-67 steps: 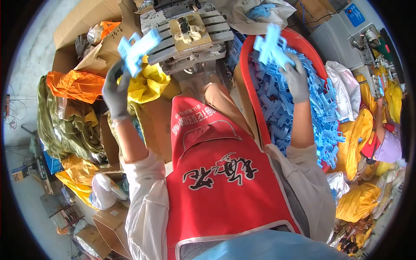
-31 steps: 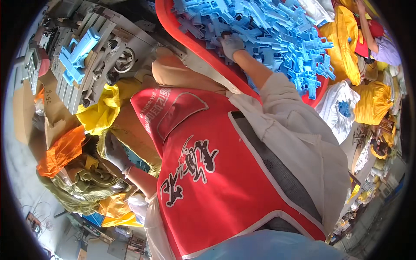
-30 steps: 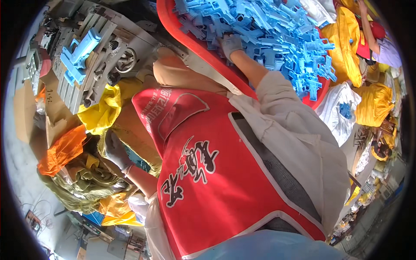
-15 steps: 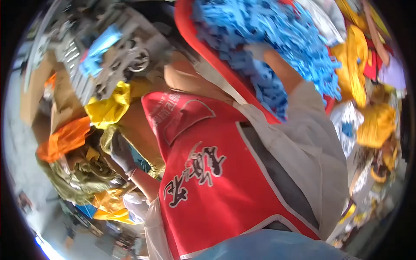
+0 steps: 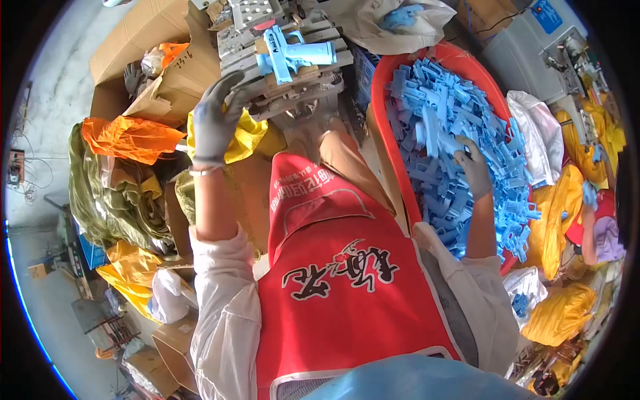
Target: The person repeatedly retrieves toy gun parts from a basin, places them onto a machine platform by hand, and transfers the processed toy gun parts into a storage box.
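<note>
My left hand (image 5: 219,123), in a grey glove, is raised beside the metal fixture (image 5: 327,30). Its fingers are spread and curve toward the fixture, with nothing in them. A light blue toy pistol (image 5: 291,55) lies flat on top of the fixture. Over the red tub (image 5: 380,100), my right hand (image 5: 475,168), also gloved, pinches a light blue toy pistol piece (image 5: 435,137), slightly smeared by motion. Beneath it, a heap of similar blue toy pistol pieces (image 5: 450,193) fills the tub.
Left of the fixture stands an open cardboard box (image 5: 157,60). Orange cloth (image 5: 133,139), a yellow bag (image 5: 247,137) and olive sacking (image 5: 100,193) lie below it. A white sack (image 5: 400,27) is behind the tub. Another person's arm (image 5: 589,230) shows at far right, near yellow sacks (image 5: 560,220).
The view has swung, bringing the fixture nearer the middle. My left hand has come up from the olive sack to beside the fixture. My right hand has lifted a toy pistol piece from the heap.
</note>
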`<state>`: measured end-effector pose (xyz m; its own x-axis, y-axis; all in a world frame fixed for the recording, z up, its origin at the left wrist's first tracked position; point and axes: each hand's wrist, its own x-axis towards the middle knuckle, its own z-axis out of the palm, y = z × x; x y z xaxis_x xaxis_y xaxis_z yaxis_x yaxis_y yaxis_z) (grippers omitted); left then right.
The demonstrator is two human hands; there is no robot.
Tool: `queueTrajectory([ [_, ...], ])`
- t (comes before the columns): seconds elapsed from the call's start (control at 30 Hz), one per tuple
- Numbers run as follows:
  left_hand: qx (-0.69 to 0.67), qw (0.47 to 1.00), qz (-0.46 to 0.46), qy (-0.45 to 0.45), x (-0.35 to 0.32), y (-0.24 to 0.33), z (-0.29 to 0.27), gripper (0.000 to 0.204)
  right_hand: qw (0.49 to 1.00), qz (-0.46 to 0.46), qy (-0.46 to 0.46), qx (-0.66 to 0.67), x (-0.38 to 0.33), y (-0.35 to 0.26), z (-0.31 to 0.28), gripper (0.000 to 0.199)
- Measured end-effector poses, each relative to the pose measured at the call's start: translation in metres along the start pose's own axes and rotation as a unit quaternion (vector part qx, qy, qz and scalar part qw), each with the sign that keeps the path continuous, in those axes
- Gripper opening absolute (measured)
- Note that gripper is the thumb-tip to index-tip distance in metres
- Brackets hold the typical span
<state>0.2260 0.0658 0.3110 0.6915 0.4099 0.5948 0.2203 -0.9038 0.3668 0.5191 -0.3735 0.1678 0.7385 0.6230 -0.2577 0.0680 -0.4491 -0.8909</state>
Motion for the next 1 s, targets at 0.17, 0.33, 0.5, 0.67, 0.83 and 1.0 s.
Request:
queueTrajectory([
  [0.17,-0.088,0.987,-0.047,-0.124,0.05,-0.008,0.021,0.032,0.952,-0.181,0.101,0.224,0.025,-0.027,0.05,0.036],
  [0.33,-0.106,0.993,-0.022,-0.043,0.048,-0.016,0.01,0.035,0.912,-0.36,0.099,0.172,0.056,-0.123,0.094,0.037],
  [0.5,-0.123,0.978,-0.126,0.109,-0.035,-0.061,-0.02,0.035,0.912,-0.267,-0.085,0.299,0.085,-0.213,0.143,0.034],
  [0.67,-0.102,0.899,-0.403,0.136,-0.171,-0.067,-0.074,0.039,0.929,-0.294,-0.156,0.163,0.116,-0.242,0.168,0.036],
  [0.83,0.011,0.848,-0.502,0.168,-0.312,-0.098,-0.105,0.033,0.942,-0.311,-0.115,-0.054,0.114,-0.256,0.168,0.032],
  [1.0,-0.07,0.843,-0.524,0.095,-0.272,-0.081,-0.06,0.032,0.845,-0.425,0.149,-0.287,0.103,-0.247,0.178,0.048],
])
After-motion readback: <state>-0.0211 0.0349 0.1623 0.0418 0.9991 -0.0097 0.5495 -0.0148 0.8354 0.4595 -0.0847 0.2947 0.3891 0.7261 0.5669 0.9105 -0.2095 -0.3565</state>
